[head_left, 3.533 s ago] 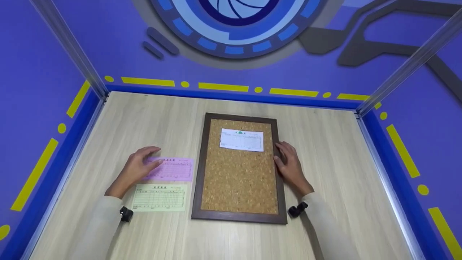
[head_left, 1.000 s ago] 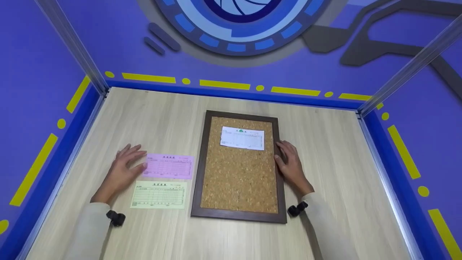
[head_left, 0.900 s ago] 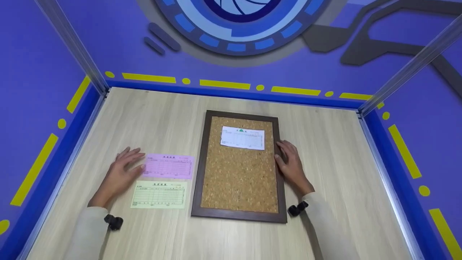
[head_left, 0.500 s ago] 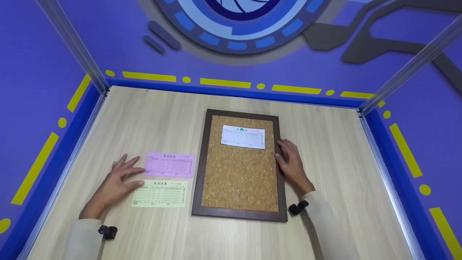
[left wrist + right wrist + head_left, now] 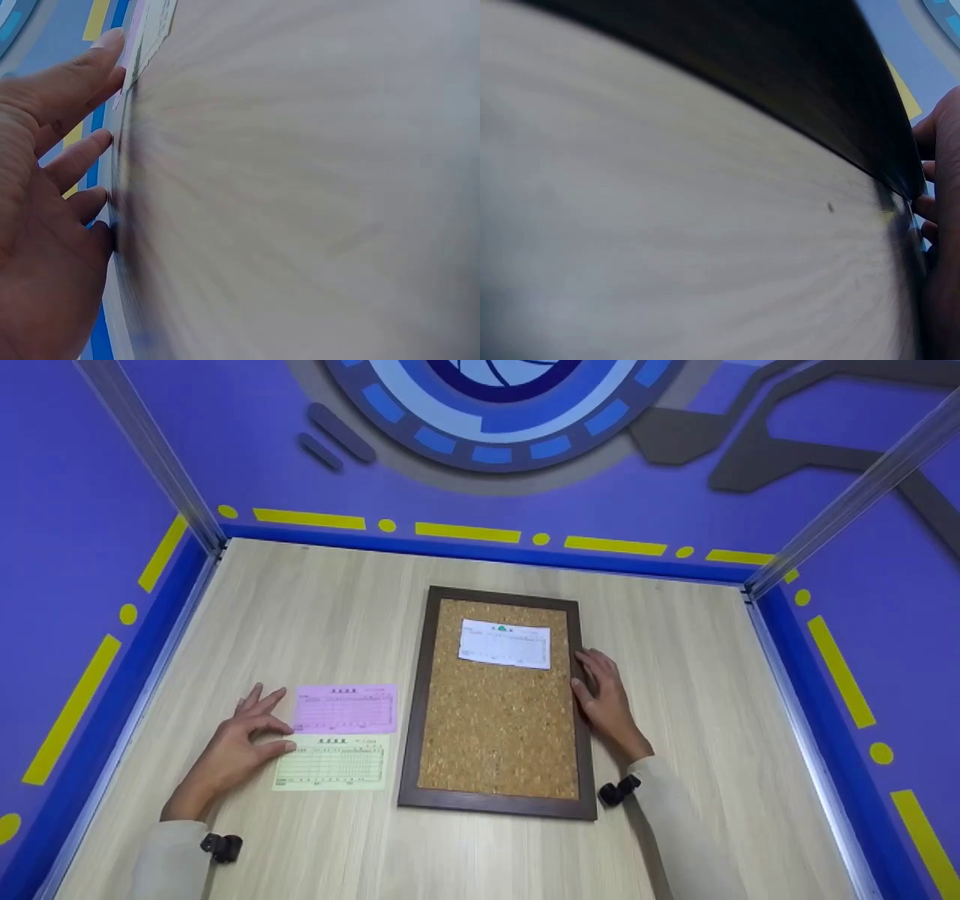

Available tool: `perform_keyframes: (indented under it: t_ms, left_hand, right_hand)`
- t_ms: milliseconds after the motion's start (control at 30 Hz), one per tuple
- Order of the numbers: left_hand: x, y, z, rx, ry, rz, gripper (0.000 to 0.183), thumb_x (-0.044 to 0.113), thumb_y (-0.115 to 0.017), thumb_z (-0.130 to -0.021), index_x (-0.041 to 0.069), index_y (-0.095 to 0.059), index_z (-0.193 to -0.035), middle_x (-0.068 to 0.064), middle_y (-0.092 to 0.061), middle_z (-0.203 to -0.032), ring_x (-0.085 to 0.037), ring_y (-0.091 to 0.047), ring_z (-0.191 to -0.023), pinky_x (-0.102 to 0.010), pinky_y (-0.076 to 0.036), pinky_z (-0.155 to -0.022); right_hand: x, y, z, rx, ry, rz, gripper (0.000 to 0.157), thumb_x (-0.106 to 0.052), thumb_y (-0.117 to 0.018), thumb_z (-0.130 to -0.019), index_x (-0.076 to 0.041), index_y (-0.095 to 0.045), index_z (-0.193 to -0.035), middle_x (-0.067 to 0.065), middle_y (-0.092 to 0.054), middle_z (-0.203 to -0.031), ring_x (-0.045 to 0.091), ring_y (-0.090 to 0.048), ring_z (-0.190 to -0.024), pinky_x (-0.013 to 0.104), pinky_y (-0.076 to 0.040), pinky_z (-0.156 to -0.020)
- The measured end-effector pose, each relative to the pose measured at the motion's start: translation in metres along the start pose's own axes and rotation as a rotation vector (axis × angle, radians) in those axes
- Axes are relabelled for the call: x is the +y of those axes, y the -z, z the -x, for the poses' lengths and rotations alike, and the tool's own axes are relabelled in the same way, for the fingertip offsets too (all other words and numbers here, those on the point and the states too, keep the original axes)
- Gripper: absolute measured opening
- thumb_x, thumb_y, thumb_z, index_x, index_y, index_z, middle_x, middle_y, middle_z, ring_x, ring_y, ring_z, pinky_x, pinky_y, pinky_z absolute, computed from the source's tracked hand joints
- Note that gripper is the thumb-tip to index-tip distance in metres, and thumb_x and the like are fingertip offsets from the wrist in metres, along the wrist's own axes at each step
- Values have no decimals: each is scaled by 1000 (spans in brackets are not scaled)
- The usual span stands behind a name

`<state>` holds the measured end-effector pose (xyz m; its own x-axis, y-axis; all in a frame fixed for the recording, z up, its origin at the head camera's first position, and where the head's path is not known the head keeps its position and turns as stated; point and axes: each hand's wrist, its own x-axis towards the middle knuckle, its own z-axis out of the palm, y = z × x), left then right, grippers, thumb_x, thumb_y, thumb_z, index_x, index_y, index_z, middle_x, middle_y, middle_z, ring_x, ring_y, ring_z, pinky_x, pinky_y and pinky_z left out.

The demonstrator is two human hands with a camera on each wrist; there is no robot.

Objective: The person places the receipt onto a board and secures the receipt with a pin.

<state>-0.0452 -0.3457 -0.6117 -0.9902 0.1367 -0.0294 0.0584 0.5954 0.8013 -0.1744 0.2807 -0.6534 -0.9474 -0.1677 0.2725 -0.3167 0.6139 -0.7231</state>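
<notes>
A framed cork board (image 5: 499, 735) lies on the table, with a white printed slip (image 5: 505, 645) on its upper part. My right hand (image 5: 607, 709) rests against the board's right edge, thumb and fingertips touching the dark frame; the right wrist view shows this edge close up. To the board's left lie a pink printed slip (image 5: 345, 710) and, just below it, a pale green slip (image 5: 330, 763). My left hand (image 5: 236, 750) has its fingers spread, the index fingertip at the pink slip's lower left corner and the thumb tip over the green slip's upper left corner.
The light wood table (image 5: 480, 855) is enclosed by blue printed walls (image 5: 480, 495) at the back and both sides. Metal posts (image 5: 142, 442) stand at the back corners. A small black camera is strapped to each wrist.
My left hand has moved down and left from the pink slip's side. The pink slip has shifted slightly left and down, towards the green one. My right hand and the board stay put.
</notes>
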Motion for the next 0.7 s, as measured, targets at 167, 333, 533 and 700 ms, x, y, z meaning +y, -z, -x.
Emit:
perform_keyframes:
  t_ms: [167,333,533,700]
  left_hand:
    - [-1,1,1,-14,12,-19,38,10,-89,-92,1,-80,-128,-19,-38,-175,-47,-4,-169,-76,-8,-129]
    - [-1,1,-1,-29,11,-49,49,11,-89,-92,0,-75,-137,-22,-35,-175,-50,-4,-168,-77,-8,-128]
    - [-1,0,-1,0,2,-35,47,12,-91,-90,0,-77,-133,-23,-39,-174,-50,-9,-168,-74,-7,-130]
    - [-1,-3,0,29,-53,-38,31,3,-90,-88,1,-81,-117,-27,-42,-170,-55,-14,-165,-69,-5,-133]
  right_hand:
    - [-1,0,0,-17,-21,7,50,-12,-68,-108,4,-58,-154,28,-49,-163,45,-37,-158,62,-28,-130]
    - [-3,2,0,-18,-22,1,50,-10,-68,-107,4,-59,-154,29,-49,-163,46,-37,-158,62,-28,-130]
    - [-1,1,0,-22,-28,-1,51,-9,-68,-107,4,-58,-155,28,-48,-164,44,-37,-158,61,-28,-130]
    - [-1,1,0,-11,-14,-5,51,-9,-70,-106,5,-59,-153,29,-49,-163,46,-38,-156,62,-29,-129]
